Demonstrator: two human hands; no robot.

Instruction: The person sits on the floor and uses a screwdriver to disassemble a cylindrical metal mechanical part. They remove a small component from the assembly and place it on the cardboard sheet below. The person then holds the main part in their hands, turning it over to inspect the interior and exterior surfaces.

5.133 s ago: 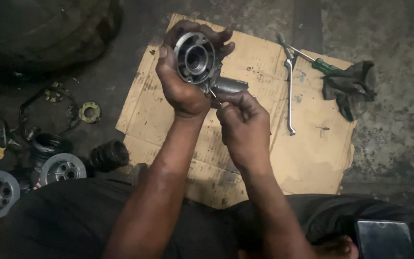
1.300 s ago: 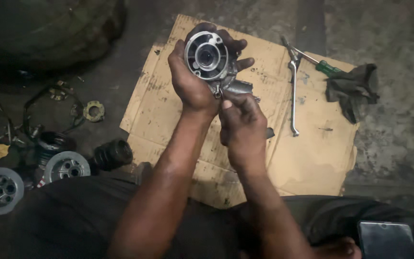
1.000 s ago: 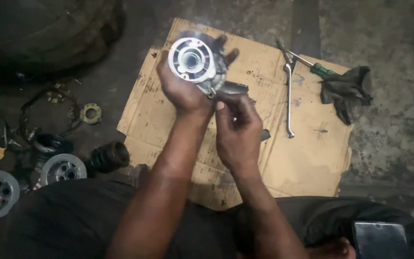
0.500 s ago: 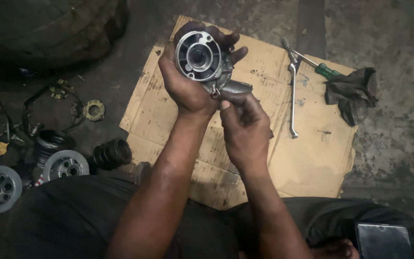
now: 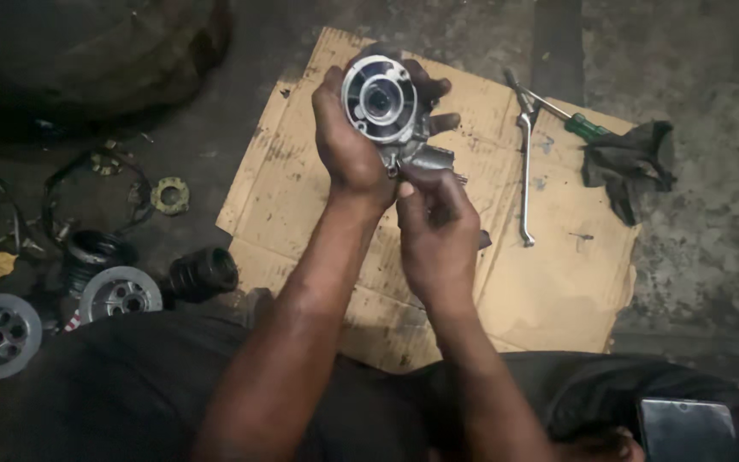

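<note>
Clamped in my left hand, the round metal housing hung above the cardboard sheet while my right hand pinched a small fitting beneath it, which I judged might slip loose and drop.

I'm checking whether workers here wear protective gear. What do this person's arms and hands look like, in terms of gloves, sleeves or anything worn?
Both are bare. The left hand and right hand have no gloves, and no rings, watch or bands show. Both forearms are uncovered up to the bottom of the picture, with no sleeve in view. Dark clothing covers the lap below them.
</note>
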